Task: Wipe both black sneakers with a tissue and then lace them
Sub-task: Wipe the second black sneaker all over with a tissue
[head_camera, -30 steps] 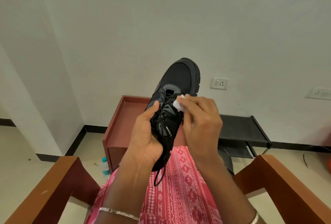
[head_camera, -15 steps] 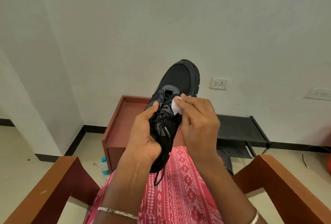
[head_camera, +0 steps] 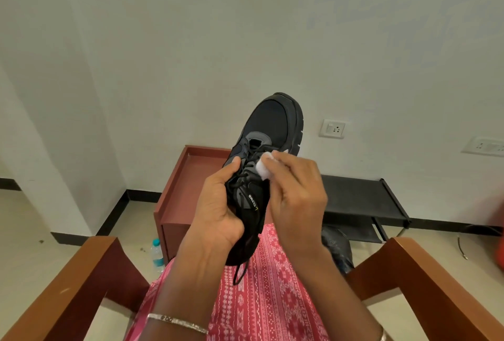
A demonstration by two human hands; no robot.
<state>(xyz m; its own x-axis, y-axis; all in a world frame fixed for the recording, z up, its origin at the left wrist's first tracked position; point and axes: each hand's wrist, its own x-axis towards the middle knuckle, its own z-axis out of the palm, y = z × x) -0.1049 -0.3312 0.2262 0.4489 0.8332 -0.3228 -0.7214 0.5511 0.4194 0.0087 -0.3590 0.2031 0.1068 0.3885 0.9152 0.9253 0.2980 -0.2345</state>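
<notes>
Your left hand point(head_camera: 218, 204) grips black sneaker point(head_camera: 268, 149) at heel, toe raised above lap, lace area turned toward you for access. Right hand point(head_camera: 297, 193) pinches folded tissue point(head_camera: 264, 166) against laces.

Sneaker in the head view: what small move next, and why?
Probably sweep the tissue forward over the toe of the sneaker. The right hand pinches the tissue against the laces, the left hand grips the rear half steady, and the toe lies bare just beyond the tissue.
</notes>
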